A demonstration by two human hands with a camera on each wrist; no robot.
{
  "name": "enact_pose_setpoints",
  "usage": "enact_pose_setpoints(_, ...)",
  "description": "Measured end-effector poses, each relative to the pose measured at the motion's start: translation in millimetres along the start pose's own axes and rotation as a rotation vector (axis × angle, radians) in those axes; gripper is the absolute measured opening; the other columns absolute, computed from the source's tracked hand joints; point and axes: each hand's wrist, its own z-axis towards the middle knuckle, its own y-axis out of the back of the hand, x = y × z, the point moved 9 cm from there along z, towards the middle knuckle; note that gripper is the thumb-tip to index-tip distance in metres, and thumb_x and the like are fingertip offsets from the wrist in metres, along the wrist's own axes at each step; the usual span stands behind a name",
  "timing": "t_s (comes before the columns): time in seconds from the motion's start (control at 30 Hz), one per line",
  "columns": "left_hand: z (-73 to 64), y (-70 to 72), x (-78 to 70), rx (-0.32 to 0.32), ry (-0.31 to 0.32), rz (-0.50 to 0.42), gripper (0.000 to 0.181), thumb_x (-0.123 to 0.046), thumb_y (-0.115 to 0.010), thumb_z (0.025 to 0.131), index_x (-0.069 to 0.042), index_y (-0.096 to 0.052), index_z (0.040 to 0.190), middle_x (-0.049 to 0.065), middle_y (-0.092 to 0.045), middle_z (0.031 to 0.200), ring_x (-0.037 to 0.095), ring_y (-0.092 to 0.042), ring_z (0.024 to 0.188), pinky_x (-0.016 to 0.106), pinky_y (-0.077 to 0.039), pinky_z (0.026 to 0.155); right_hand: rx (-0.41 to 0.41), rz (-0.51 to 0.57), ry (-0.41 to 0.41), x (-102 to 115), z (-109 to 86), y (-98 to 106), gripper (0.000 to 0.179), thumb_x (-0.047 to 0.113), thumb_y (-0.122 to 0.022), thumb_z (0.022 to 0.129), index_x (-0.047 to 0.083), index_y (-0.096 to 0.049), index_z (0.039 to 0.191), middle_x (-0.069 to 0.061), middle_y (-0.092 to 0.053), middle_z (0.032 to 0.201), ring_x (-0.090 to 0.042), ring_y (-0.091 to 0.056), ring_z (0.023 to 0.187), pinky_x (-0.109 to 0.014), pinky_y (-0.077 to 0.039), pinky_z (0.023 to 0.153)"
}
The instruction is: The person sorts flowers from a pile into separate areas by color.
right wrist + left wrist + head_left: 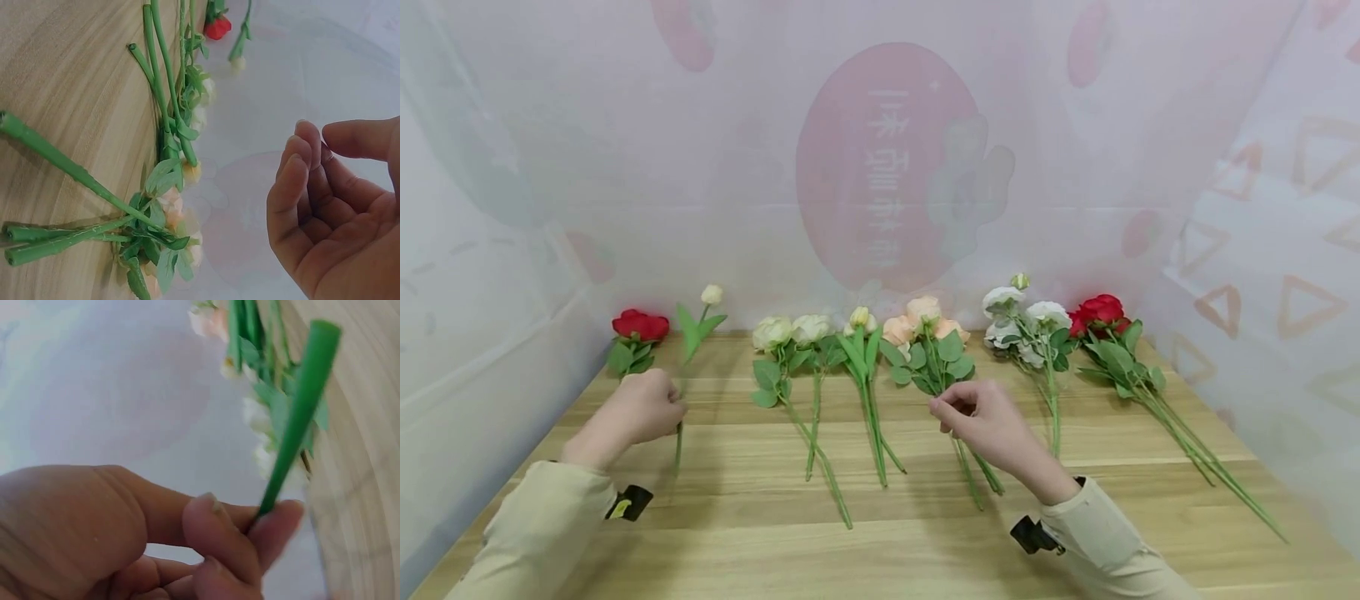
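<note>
My left hand pinches the green stem of a cream tulip between thumb and fingers at the table's left side. Just behind this hand is a red flower with leaves; its stem is hidden. My right hand hovers over the stems of several peach roses. In the right wrist view its fingers bend loosely, the thumb close to the index finger, with nothing held.
Along the back of the wooden table lie cream roses, yellowish tulips, white flowers and red roses at right. Their stems point towards the front. A printed cloth hangs behind the table and along both sides.
</note>
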Motion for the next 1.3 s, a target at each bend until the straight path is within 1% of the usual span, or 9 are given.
enact_pose_setpoints(0.1, -3.8, 3.1, -20.5, -0.061, -0.040, -0.024, 0.045, -0.007, -0.055, 0.094, -0.016, -0.031, 0.057, -0.005, -0.033, 0.049, 0.010, -0.034, 0.047, 0.029, -0.029, 0.049, 0.004, 0.009, 0.002, 0, 0.2, -1, 0.022, 0.025, -0.064, 0.098, 0.013, -0.071, 0.081, 0.001, -0.061, 0.067, -0.019, -0.055, 0.059, -0.029, -0.043, 0.051)
enact_pose_setpoints(0.2, -7.6, 3.4, -41.8, -0.122, -0.080, -0.073, 0.031, -0.008, -0.058, 0.096, -0.008, -0.048, 0.066, -0.004, -0.049, 0.055, 0.012, -0.051, 0.050, 0.030, -0.038, 0.048, 0.010, 0.024, -0.004, -1, -0.2, -3, 0.019, 0.022, -0.064, 0.098, 0.011, -0.072, 0.084, -0.001, -0.062, 0.069, -0.021, -0.058, 0.062, -0.030, -0.046, 0.054)
enact_pose_setpoints(0.33, -14.2, -4.1, -74.2, -0.194, -0.137, -0.227, 0.014, -0.007, -0.061, 0.096, 0.007, -0.063, 0.097, 0.004, -0.065, 0.074, 0.015, -0.062, 0.060, 0.030, -0.051, 0.051, 0.029, 0.109, -0.051, -4, -2.3, -7, 0.017, 0.022, -0.065, 0.097, 0.008, -0.073, 0.092, -0.007, -0.065, 0.074, -0.026, -0.061, 0.068, -0.036, -0.052, 0.059)
enact_pose_setpoints(0.5, -25.3, -28.8, -117.0, -0.210, -0.194, -0.452, 0.012, -0.004, -0.063, 0.095, 0.005, -0.062, 0.103, 0.007, -0.066, 0.081, 0.017, -0.061, 0.060, 0.028, -0.052, 0.051, 0.080, 0.294, -0.161, -8, -4.2, -20, 0.026, 0.028, -0.066, 0.096, 0.004, -0.071, 0.106, -0.012, -0.066, 0.088, -0.029, -0.061, 0.079, -0.039, -0.054, 0.064)
enact_pose_setpoints(0.73, -38.5, -62.0, -163.9, -0.144, -0.271, -0.577, 0.009, -0.005, -0.066, 0.094, 0.000, -0.064, 0.102, 0.004, -0.067, 0.079, 0.015, -0.061, 0.058, 0.028, -0.051, 0.049, 0.136, 0.434, -0.209, 4, -2.7, -36, 0.036, 0.034, -0.066, 0.096, 0.003, -0.070, 0.112, -0.010, -0.068, 0.099, -0.032, -0.061, 0.095, -0.040, -0.054, 0.076)
enact_pose_setpoints(0.87, -40.1, -72.8, -181.1, -0.110, -0.317, -0.590, 0.008, -0.009, -0.066, 0.096, -0.002, -0.064, 0.100, -0.001, -0.065, 0.076, 0.015, -0.060, 0.055, 0.029, -0.050, 0.047, 0.147, 0.490, -0.226, 11, 0.6, -42, 0.035, 0.034, -0.066, 0.096, 0.003, -0.070, 0.110, -0.012, -0.069, 0.101, -0.033, -0.061, 0.097, -0.040, -0.051, 0.083)
enact_pose_setpoints(1.0, -39.6, -79.6, -190.9, -0.102, -0.362, -0.601, 0.011, -0.010, -0.066, 0.095, -0.001, -0.064, 0.100, -0.002, -0.065, 0.075, 0.015, -0.059, 0.052, 0.028, -0.050, 0.047, 0.134, 0.493, -0.226, 17, 4.7, -46, 0.033, 0.033, -0.067, 0.095, 0.003, -0.072, 0.109, -0.014, -0.069, 0.101, -0.030, -0.062, 0.096, -0.038, -0.051, 0.082)
enact_pose_setpoints(1.1, -40.1, -83.7, -196.2, -0.099, -0.386, -0.614, 0.010, -0.011, -0.066, 0.096, -0.001, -0.064, 0.100, -0.001, -0.065, 0.076, 0.013, -0.060, 0.053, 0.028, -0.051, 0.047, 0.128, 0.472, -0.199, 21, 6.8, -50, 0.031, 0.031, -0.067, 0.095, 0.003, -0.072, 0.108, -0.013, -0.070, 0.099, -0.026, -0.063, 0.093, -0.037, -0.052, 0.079)
enact_pose_setpoints(1.3, -41.6, -88.2, -205.9, -0.105, -0.436, -0.622, 0.010, -0.012, -0.065, 0.097, -0.002, -0.062, 0.095, 0.000, -0.065, 0.074, 0.009, -0.060, 0.054, 0.027, -0.051, 0.047, 0.110, 0.402, -0.112, 27, 13.2, -53, 0.023, 0.027, -0.068, 0.095, 0.005, -0.074, 0.099, -0.008, -0.068, 0.091, -0.033, -0.062, 0.084, -0.036, -0.052, 0.071)
